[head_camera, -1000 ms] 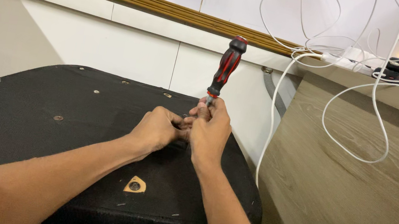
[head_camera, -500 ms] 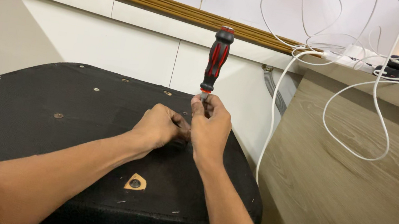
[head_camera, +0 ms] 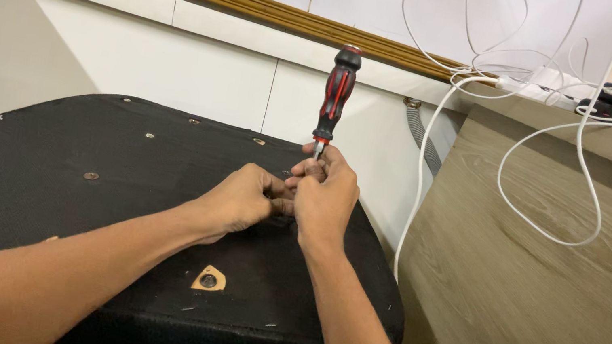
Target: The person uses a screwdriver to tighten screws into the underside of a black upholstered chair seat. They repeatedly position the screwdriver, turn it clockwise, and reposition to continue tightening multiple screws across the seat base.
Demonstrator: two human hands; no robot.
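Note:
A screwdriver (head_camera: 336,93) with a red and black handle stands almost upright over the black fabric underside of a seat (head_camera: 33,186). My right hand (head_camera: 326,200) is closed around its metal shaft, just below the handle. My left hand (head_camera: 240,198) is curled into a fist beside it, fingertips touching the right hand at the foot of the shaft. The tip and whatever it bears on are hidden by my fingers.
A hole in the black fabric shows a screw on bare wood (head_camera: 208,279). Small staples and bolt heads (head_camera: 90,175) dot the seat. A wood-grain panel (head_camera: 547,300) leans at right under tangled white cables (head_camera: 569,115). A grey hose (head_camera: 420,133) hangs by the wall.
The screwdriver handle has swung from leaning right to nearly upright. Both hands have stayed together at the same spot on the seat.

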